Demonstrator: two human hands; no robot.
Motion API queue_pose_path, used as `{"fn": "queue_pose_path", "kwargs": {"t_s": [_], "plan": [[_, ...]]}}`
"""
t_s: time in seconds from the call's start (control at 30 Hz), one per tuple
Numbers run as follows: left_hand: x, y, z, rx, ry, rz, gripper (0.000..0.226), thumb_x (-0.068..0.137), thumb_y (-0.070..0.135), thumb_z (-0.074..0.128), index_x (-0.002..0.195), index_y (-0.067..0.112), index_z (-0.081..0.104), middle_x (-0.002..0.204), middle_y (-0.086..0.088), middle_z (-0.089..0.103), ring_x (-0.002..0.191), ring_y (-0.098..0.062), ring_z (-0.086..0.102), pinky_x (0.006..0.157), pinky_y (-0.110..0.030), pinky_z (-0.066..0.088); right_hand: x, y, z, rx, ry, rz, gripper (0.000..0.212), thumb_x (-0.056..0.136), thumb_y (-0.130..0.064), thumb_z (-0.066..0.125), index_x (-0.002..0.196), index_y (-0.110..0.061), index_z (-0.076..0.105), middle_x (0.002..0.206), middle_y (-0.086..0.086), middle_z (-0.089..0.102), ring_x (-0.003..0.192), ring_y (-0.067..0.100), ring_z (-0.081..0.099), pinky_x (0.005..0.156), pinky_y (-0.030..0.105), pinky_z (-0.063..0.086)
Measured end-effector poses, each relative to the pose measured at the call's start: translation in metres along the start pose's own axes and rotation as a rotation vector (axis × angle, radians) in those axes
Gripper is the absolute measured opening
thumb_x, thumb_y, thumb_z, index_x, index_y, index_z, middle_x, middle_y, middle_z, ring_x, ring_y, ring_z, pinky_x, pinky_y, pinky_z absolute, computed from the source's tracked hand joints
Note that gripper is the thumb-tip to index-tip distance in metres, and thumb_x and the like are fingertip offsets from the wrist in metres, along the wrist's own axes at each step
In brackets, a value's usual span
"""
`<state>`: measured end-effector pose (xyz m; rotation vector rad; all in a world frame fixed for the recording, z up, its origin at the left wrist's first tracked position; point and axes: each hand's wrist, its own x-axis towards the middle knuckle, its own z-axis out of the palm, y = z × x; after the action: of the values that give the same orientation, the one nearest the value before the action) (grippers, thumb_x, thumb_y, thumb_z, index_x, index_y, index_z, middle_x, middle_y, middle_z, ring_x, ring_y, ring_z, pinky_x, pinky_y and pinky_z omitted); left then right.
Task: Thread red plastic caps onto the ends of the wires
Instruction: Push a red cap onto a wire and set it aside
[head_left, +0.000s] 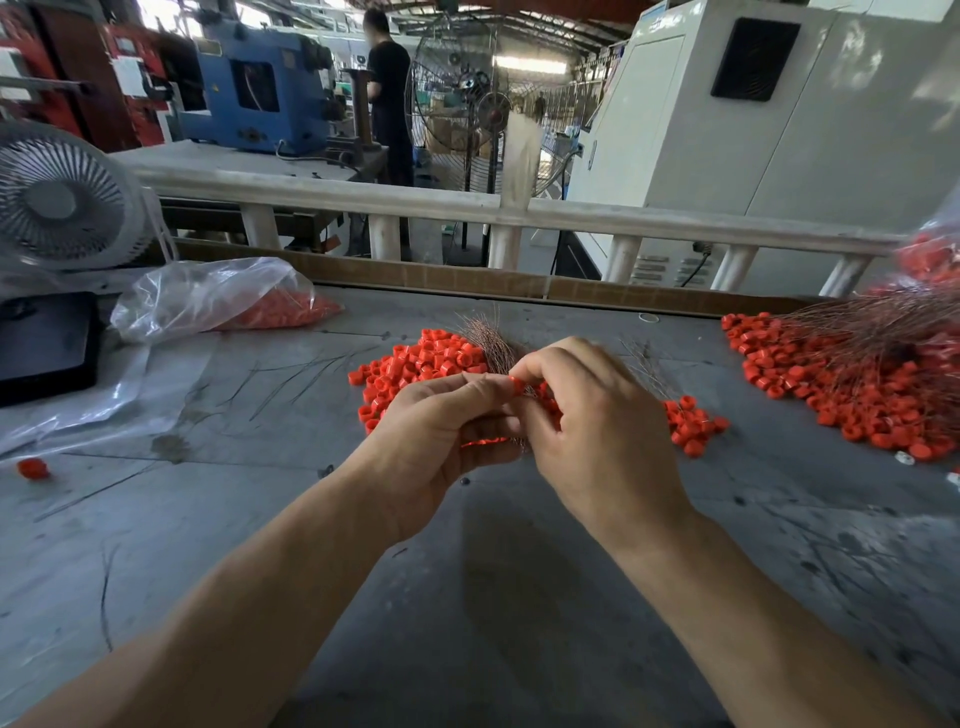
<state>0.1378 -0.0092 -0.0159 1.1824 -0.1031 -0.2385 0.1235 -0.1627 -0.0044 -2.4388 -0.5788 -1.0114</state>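
- One red cap (517, 385) is pinched between the thumb and forefinger of the right hand (597, 431), just above the middle of the grey tabletop (493, 597); whether a wire end has already entered it cannot be told, since the fingers hide the joint.
- A bundle of thin coppery wires (491, 340) is clamped in the closed left hand (441, 441), with the free ends fanned out beyond the knuckles toward the far edge of the tabletop.
- A sliver of red is glimpsed inside the left fist, so some capped ends are judged to be kept there, though this is not seen clearly.
- A loose pile of red caps (415, 364) is spread directly beyond the hands, near the middle of the tabletop, and is judged to be the working supply.
- A larger heap of wires with caps (857, 384) is laid toward the right edge; it is judged to be finished work, which suggests that a good share is done.
- A clear plastic bag of caps (223, 299) is lying toward the far left corner, unopened or half emptied; which cannot be told.
- A second bag of caps (930, 254) is partly seen at the far right edge.
- A single stray cap (33, 467) is left near the left edge.
- Much is judged to remain: the held bundle shows many bare ends, and plenty of caps are unused.
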Motion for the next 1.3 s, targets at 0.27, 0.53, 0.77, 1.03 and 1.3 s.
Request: {"fn": "queue_pose_path", "kwargs": {"t_s": [0.27,0.53,0.77,1.03,1.3], "plan": [[0.001,0.001,0.000,0.020,-0.024,0.003,0.020,0.099,0.015,0.058,0.108,0.001,0.069,0.095,-0.015,0.067,0.086,-0.022,0.066,0.087,-0.040,0.055,0.001,0.006,0.002,-0.040,0.120,-0.054,0.007,0.086,-0.014,0.077,0.085,-0.014,0.070,0.085,-0.003,0.068,0.083,0.023,0.057,0.074,0.040,0.049],[-0.001,0.001,-0.002,0.057,-0.025,0.008,0.020,0.100,0.016,0.056,0.106,0.001,0.069,0.089,-0.011,0.072,0.081,-0.020,0.068,0.074,-0.032,0.058,0.003,0.007,0.002,0.025,0.180,-0.096,0.007,0.088,-0.012,0.075,0.083,-0.011,0.070,0.085,-0.001,0.066,0.085,0.024,0.057,0.076,0.039,0.047],[0.000,0.004,-0.001,0.017,-0.025,0.015,0.033,0.102,0.023,0.053,0.113,-0.004,0.068,0.100,-0.020,0.067,0.089,-0.028,0.066,0.075,-0.035,0.058,0.003,0.008,-0.001,0.110,0.060,-0.127,0.006,0.093,-0.019,0.073,0.099,-0.018,0.073,0.086,-0.006,0.062,0.073,0.015,0.061,0.059,0.039,0.054],[0.000,0.004,-0.006,0.018,-0.014,0.098,0.020,0.098,0.014,0.058,0.108,0.005,0.073,0.101,-0.020,0.067,0.093,-0.030,0.062,0.080,-0.040,0.052,0.000,0.011,0.006,0.285,0.022,-0.091,0.017,0.090,-0.016,0.078,0.105,-0.016,0.069,0.102,-0.009,0.071,0.093,0.010,0.068,0.079,0.035,0.058],[0.003,0.002,-0.009,0.074,0.089,0.191,0.035,0.080,0.023,0.073,0.106,-0.001,0.073,0.099,-0.023,0.068,0.093,-0.032,0.064,0.082,-0.042,0.056,-0.002,0.013,0.007,0.350,-0.007,-0.018,0.024,0.090,-0.011,0.077,0.113,-0.015,0.071,0.106,-0.008,0.074,0.099,0.005,0.070,0.085,0.029,0.058]]}}
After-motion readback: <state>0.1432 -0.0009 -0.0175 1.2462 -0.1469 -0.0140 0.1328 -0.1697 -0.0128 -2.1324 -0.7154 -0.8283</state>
